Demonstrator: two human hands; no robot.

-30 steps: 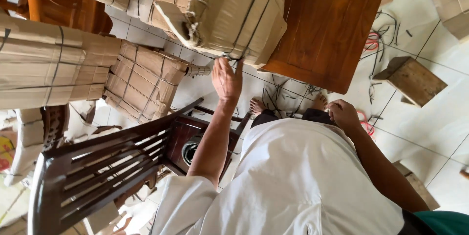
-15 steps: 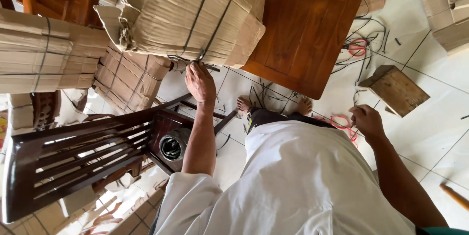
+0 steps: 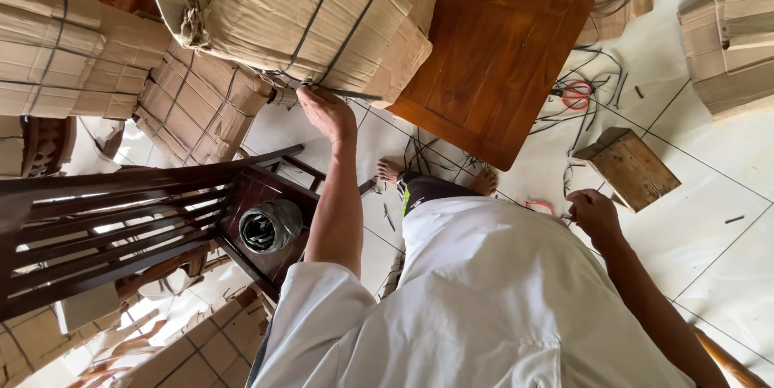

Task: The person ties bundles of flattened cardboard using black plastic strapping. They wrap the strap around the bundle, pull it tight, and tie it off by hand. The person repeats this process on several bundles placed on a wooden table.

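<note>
My left hand [image 3: 326, 114] reaches forward to a large cardboard-wrapped bundle [image 3: 306, 13] bound with dark straps, and its fingers close on a strap [image 3: 339, 91] at the bundle's lower edge. My right hand [image 3: 592, 211] hangs at my side near a small wooden block stool [image 3: 629, 166], its fingers curled around something small and dark that I cannot make out. My bare feet [image 3: 391, 169] stand on the white tiled floor just below the bundle.
A dark wooden slatted chair [image 3: 121, 219] lies at the left with a roll of tape [image 3: 270, 225] on its seat. A brown wooden tabletop [image 3: 500, 58] lies on the floor. Red-handled scissors [image 3: 576, 96] lie among loose strap offcuts. More wrapped bundles [image 3: 56, 58] surround me.
My left hand has moved up to the bundle and taken hold of a strap. My right hand has swung out to the right, next to the wooden stool.
</note>
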